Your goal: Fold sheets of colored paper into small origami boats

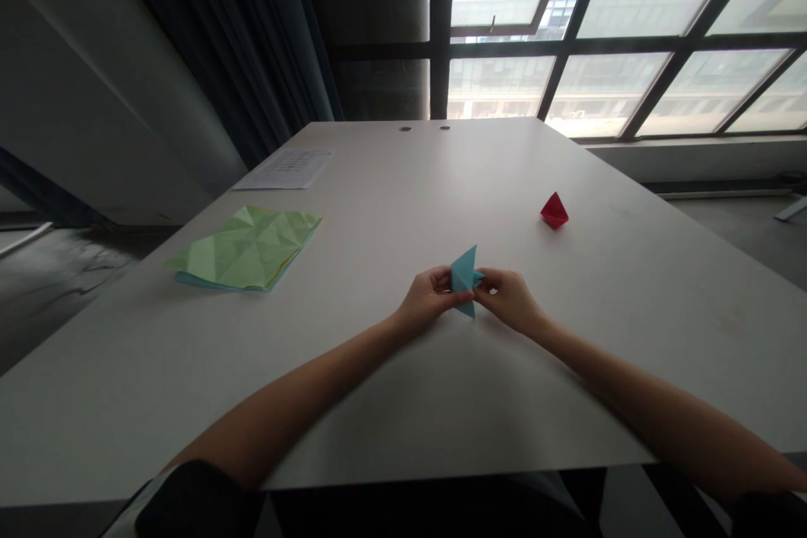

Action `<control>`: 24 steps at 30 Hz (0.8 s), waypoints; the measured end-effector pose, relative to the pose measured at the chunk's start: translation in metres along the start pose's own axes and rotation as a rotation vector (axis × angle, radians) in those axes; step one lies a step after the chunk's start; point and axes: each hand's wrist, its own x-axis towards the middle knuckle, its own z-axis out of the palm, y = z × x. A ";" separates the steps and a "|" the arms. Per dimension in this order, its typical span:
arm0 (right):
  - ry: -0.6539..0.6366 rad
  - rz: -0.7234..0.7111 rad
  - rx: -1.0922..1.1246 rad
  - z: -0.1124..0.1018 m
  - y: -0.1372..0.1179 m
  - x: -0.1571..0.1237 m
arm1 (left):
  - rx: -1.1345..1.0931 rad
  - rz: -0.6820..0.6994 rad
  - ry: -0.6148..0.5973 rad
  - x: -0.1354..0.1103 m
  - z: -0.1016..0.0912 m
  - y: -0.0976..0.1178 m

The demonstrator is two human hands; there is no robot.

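Note:
A small blue folded paper shape (465,275) is held just above the grey table (403,403), near its middle. My left hand (429,298) pinches its left side with fingers closed. My right hand (509,298) pinches its right side, fingers closed too. A red folded paper figure (554,211) stands on the table farther back and to the right, apart from both hands.
A stack of creased green paper sheets (250,247), with a blue sheet underneath, lies at the left of the table. A white printed sheet (287,168) lies at the far left. Large windows (605,34) and a dark curtain (239,42) stand behind the table.

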 end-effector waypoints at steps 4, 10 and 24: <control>-0.088 0.027 0.306 0.003 0.007 0.004 | -0.016 0.010 0.027 0.000 -0.001 0.001; -0.124 0.109 0.574 0.000 0.005 0.008 | -0.058 0.011 0.033 0.001 -0.006 -0.002; -0.097 0.073 0.510 -0.006 0.006 0.005 | -0.178 -0.070 0.141 0.002 -0.004 0.005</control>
